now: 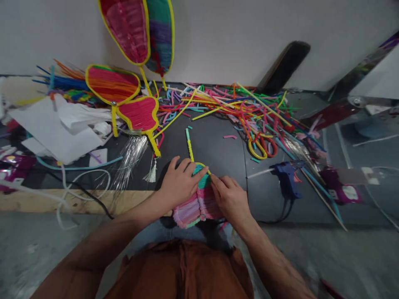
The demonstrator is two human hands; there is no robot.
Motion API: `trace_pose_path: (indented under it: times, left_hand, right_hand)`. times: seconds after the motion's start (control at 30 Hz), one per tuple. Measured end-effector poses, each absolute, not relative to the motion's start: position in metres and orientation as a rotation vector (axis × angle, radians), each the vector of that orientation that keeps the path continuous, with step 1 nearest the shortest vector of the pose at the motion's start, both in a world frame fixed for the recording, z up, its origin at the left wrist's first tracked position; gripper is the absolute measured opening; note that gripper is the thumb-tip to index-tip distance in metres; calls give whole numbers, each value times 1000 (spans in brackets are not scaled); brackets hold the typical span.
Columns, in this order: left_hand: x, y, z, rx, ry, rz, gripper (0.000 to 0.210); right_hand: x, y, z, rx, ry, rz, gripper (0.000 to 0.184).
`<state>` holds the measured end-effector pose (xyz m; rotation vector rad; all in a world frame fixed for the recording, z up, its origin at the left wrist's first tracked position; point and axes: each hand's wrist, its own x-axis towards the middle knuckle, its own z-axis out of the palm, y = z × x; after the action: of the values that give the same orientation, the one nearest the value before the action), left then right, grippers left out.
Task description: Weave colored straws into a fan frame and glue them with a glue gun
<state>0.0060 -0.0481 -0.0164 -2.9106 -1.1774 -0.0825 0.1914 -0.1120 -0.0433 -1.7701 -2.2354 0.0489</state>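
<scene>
A small fan-shaped piece point(190, 209) of pink, lilac and teal fuzzy strands lies at the table's front edge, partly hidden by both hands. Its yellow-green stem point(188, 144) points away from me. My left hand point(179, 182) rests over its left upper side, fingers spread and the index finger reaching across the teal part. At the upper right rim, my right hand point(229, 195) pinches a yellow pipe cleaner point(205, 167) that curves along the edge; the fingertips are partly hidden.
Yellow-edged fans point(139, 114) stand at the back left. Loose pipe cleaners point(218, 99) pile along the wall, with scissors point(262, 147) beside them. A blue glue gun point(286, 176) lies right. White paper point(59, 124), silver tinsel point(132, 153) and cables point(84, 191) lie left.
</scene>
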Motion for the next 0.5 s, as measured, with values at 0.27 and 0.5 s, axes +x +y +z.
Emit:
trace_pose_path:
  times: [0.27,0.5]
  left_hand:
    - [8,-47,-14,-2903,-1174,-41,47]
    - [8,-47,-11,-2912,-1171,-13,46]
  right_hand:
    - [209,-144,-44,-1670,-2245,-12,33]
    - [215,-158,-42,-1643,-2284,-8,41]
